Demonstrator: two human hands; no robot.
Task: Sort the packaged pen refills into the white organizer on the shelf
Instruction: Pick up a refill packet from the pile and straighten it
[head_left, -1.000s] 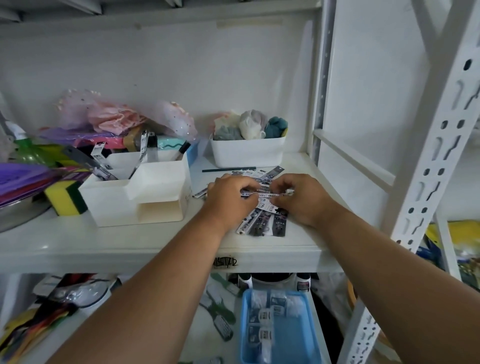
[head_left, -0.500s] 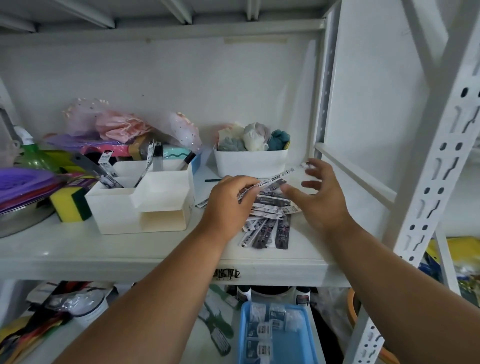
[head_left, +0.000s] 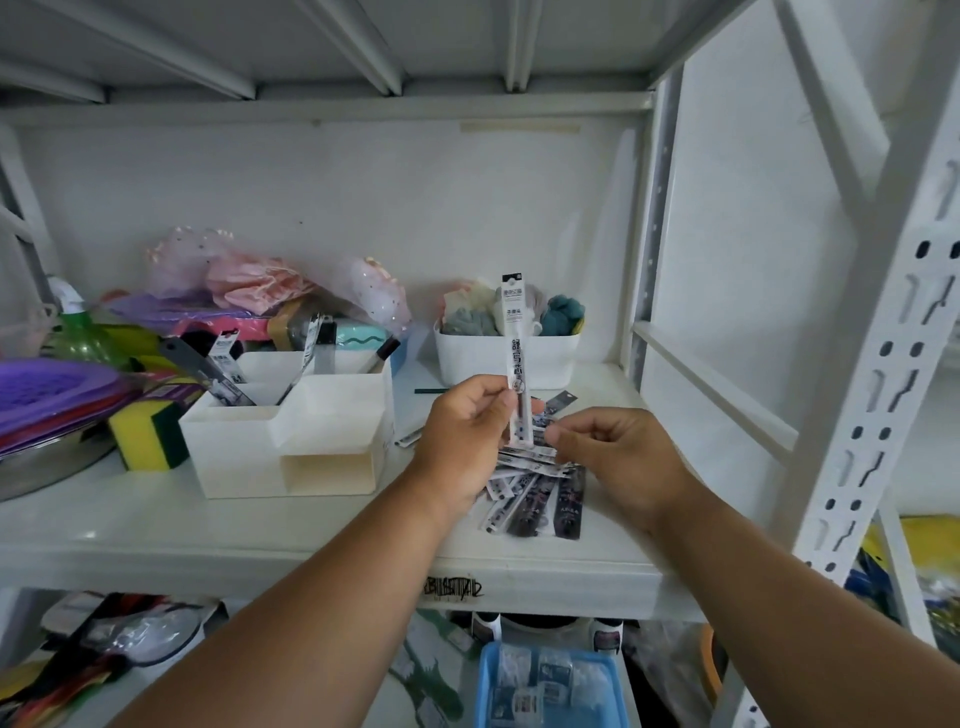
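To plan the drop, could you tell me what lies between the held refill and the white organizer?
Head view: only bare shelf separates refill from organizer.

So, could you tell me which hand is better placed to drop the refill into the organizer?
Left. The left hand already pinches the upright refill and is nearer the organizer.

I note the left hand (head_left: 462, 431) pinching one packaged refill (head_left: 517, 358) upright above the shelf (head_left: 156, 525), its top in front of the white bin (head_left: 506, 358) of cloths. The right hand (head_left: 623, 457), fingers curled, sits just beside the packet's lower end; I cannot confirm contact. Below both lies the refill pile (head_left: 540, 493). The white organizer (head_left: 285, 441) stands left, several packets upright inside, a yellow sponge (head_left: 148, 434) beside it.
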